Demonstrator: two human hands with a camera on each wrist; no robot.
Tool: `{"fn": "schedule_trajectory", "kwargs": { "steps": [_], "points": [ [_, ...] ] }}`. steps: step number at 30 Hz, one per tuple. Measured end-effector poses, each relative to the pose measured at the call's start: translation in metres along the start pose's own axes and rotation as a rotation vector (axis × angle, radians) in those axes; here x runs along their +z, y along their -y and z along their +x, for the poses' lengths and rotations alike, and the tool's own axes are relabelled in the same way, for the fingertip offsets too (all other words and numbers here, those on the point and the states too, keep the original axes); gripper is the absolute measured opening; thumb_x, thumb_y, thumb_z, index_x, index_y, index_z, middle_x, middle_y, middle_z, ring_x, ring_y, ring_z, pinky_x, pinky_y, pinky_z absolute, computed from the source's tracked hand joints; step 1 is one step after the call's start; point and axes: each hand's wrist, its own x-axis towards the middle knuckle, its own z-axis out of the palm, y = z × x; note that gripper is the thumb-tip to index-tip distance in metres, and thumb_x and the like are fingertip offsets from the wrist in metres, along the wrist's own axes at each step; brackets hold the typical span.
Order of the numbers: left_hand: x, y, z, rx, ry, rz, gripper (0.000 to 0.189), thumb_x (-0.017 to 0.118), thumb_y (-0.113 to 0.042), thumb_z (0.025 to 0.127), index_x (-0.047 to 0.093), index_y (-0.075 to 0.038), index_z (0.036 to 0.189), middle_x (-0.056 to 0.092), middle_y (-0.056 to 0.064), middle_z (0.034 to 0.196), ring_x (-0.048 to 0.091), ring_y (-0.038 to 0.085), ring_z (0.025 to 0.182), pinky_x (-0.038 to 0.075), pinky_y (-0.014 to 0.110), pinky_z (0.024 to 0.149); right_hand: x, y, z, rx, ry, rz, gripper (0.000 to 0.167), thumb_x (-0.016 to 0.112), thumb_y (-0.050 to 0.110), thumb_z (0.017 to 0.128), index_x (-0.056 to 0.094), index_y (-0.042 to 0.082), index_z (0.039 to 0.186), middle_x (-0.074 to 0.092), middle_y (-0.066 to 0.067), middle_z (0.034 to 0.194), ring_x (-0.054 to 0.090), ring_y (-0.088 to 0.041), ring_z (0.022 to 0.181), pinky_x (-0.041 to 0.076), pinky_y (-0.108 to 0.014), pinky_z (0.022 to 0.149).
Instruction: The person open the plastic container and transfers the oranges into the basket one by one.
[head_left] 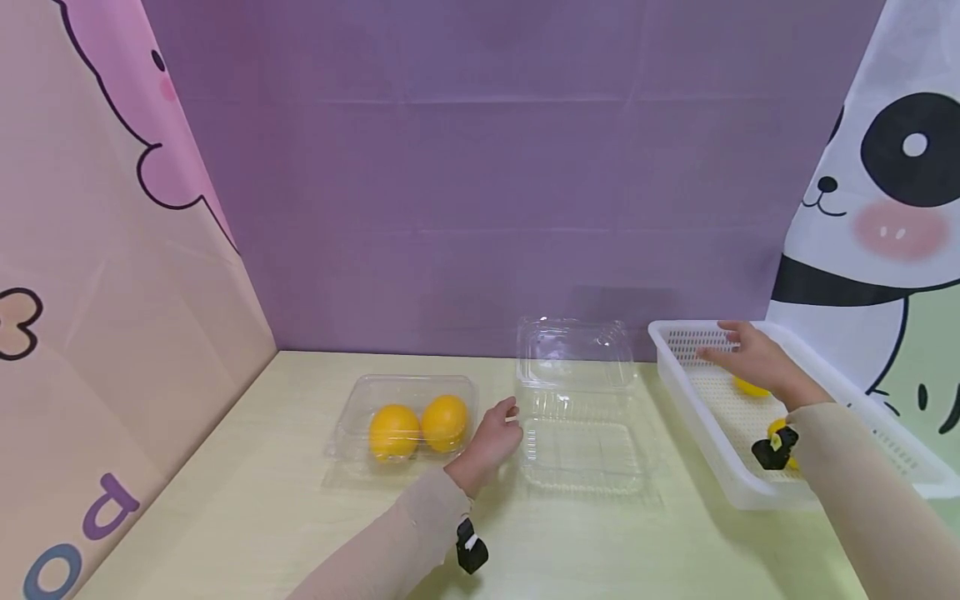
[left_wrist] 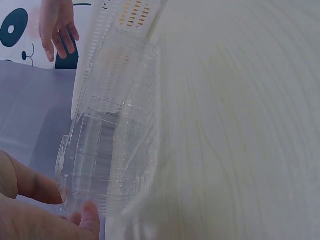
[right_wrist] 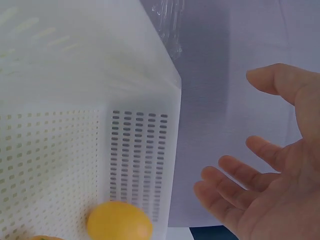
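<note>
My left hand (head_left: 491,442) is at the left edge of an open, clear plastic clamshell box (head_left: 583,483), and its thumb and fingers pinch the rim in the left wrist view. The hinged lid (head_left: 573,354) of this box stands raised at the back. Over the white basket (head_left: 697,433) hovers my right hand (head_left: 765,367), its fingers spread and holding nothing. Beneath it in the basket lies an orange (right_wrist: 120,221), with more fruit partly hidden by the right forearm.
A second clear box (head_left: 348,417), its lid down, stands on the left with two oranges inside, one of them the right-hand orange (head_left: 445,422). The pale table (head_left: 225,517) backs onto a purple cloth wall (head_left: 450,208). Printed panels flank both sides.
</note>
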Motion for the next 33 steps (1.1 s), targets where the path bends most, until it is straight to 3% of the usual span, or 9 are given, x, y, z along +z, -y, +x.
{"fn": "schedule_trajectory", "kwargs": {
  "steps": [9,26,33],
  "points": [
    [-0.001,-0.002,-0.002,-0.042,0.011,0.014,0.067,0.042,0.004,0.086,0.030,0.007,0.152,0.043,0.024,0.149,0.040,0.041,0.136,0.034,0.054,0.113,0.005,0.007,0.000,-0.039,-0.010,0.007,0.083,0.054,0.042,0.102,0.016,-0.014,0.151,0.026,-0.043,0.146,0.034,-0.057,0.129,0.033,-0.070,0.104],
    [0.001,-0.002,-0.006,-0.033,0.032,-0.021,0.070,0.043,0.003,0.084,0.029,0.008,0.152,0.042,0.024,0.148,0.047,0.040,0.129,0.041,0.053,0.107,0.016,0.030,-0.003,-0.116,0.005,0.022,0.079,0.053,0.039,0.103,0.018,-0.012,0.152,0.026,-0.041,0.149,0.031,-0.058,0.134,0.034,-0.069,0.105],
    [0.000,-0.001,-0.007,-0.059,0.052,-0.023,0.072,0.046,0.001,0.084,0.029,0.004,0.153,0.042,0.021,0.150,0.048,0.038,0.128,0.040,0.054,0.108,0.021,0.035,-0.001,-0.167,-0.006,0.032,0.076,0.053,0.036,0.104,0.019,-0.012,0.152,0.028,-0.039,0.150,0.032,-0.057,0.134,0.036,-0.068,0.104]
  ]
}}
